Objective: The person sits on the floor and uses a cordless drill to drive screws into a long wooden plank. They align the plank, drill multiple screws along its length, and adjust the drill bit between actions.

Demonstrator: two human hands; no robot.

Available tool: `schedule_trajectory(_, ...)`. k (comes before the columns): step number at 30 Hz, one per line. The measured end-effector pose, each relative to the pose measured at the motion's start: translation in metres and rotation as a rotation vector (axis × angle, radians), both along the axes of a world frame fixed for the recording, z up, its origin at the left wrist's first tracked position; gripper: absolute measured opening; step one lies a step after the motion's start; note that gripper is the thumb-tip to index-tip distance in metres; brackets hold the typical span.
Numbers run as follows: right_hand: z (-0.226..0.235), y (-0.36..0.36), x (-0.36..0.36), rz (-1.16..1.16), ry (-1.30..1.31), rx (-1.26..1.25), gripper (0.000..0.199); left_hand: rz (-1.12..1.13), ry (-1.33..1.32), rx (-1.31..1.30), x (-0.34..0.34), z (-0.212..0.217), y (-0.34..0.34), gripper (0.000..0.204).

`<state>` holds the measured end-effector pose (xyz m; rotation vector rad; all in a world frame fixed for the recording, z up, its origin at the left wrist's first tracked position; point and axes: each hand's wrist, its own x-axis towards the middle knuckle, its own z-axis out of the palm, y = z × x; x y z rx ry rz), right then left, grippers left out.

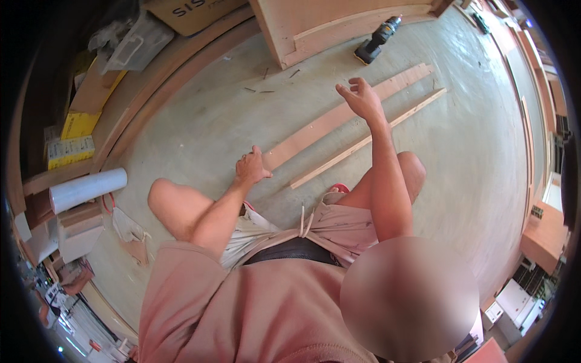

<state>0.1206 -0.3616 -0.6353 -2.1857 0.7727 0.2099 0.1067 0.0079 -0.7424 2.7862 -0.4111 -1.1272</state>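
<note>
Bright even daylight, fisheye-bent dark rim

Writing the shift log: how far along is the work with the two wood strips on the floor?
Done: a wide wood strip and a narrow wood strip lie side by side on the concrete floor. In hand: the left hand grips the wide strip's near end; the right hand is raised, open and empty. Left: the cordless drill lies untouched beyond the strips, and no fastening shows.
</note>
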Motion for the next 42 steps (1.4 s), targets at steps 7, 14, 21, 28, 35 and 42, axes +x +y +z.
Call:
schedule_trajectory(7,-0.091,0.01,-0.004,-0.635,0.05,0.294,0.111,-0.179,-0.249,-0.337,0.023,0.103,0.012,0.035)
schedule_trajectory(14,-0.154,-0.038,-0.044,-1.175,-0.128,0.912,0.067,-0.25,-0.393,-0.61,-0.025,0.1,0.017,0.04)
schedule_trajectory(21,-0.177,-0.047,-0.047,-1.137,-0.262,1.039,0.054,0.079,-0.285,-0.651,-0.032,0.075,0.026,0.042)
schedule_trajectory(28,-0.17,-0.041,-0.037,-1.143,-0.142,0.823,0.058,0.145,-0.101,-0.657,-0.033,0.057,0.033,0.041)
schedule_trajectory(35,-0.126,-0.037,-0.06,-1.14,-0.08,0.704,0.057,-0.004,0.152,-0.579,-0.056,0.027,0.021,0.035)
schedule_trajectory(42,-0.181,-0.042,-0.134,-1.29,-0.228,0.685,0.059,-0.037,0.36,-0.385,-0.107,-0.021,0.014,0.048)
